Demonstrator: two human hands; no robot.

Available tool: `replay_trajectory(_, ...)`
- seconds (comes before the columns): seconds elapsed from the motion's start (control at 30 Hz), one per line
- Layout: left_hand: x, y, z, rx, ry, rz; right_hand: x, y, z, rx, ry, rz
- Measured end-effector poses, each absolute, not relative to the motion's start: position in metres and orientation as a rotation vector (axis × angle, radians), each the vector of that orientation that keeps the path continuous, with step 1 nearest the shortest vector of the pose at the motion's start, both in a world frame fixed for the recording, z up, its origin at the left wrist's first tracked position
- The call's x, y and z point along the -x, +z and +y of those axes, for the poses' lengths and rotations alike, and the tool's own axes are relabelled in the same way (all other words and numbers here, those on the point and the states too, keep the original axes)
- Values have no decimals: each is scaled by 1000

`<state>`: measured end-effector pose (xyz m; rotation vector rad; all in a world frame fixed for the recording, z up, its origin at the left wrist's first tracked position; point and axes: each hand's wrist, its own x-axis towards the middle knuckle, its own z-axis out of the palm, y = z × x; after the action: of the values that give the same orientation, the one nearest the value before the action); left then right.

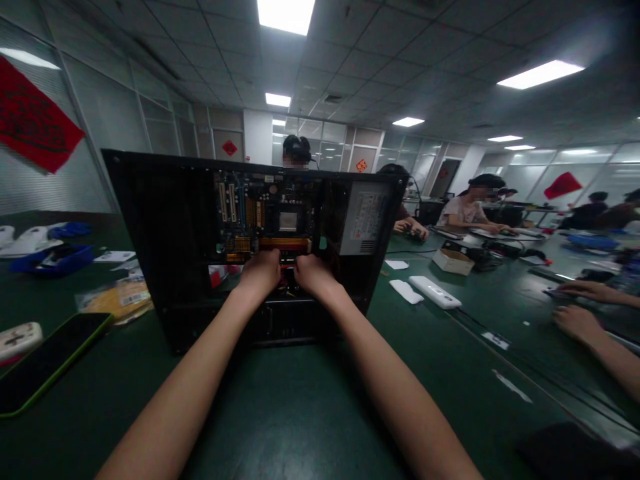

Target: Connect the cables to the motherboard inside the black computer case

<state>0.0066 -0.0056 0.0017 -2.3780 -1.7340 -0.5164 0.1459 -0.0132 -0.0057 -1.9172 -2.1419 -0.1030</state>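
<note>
An open black computer case stands upright in front of me, its inside facing me. Mounted in it are a motherboard with a square processor socket and, at the right, a grey power supply. Just below the memory slots, my left hand and my right hand meet near the board's lower edge, a small gap between them. Both look curled closed with the fingertips turned away, so whatever they grip is hidden. Some small red and dark parts show between the hands.
Left of the case lie a phone, a white controller-like object, plastic bags and a blue tray. To the right are a white power strip, a small box and a co-worker's hands.
</note>
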Motion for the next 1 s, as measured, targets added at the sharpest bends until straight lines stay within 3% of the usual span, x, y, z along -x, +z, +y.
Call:
replay_trajectory(0.23,-4,-2,-10,2453,-623,-1552,-149,-5,-19,1855,-116,-2165)
replay_trajectory(0.6,1,-4,-11,2503,-600,-1626,-155,-9,-18,1475,40,-2364)
replay_trajectory(1.0,3,-10,3,2540,-691,-1540,-156,-9,-20,1508,-5,-2313)
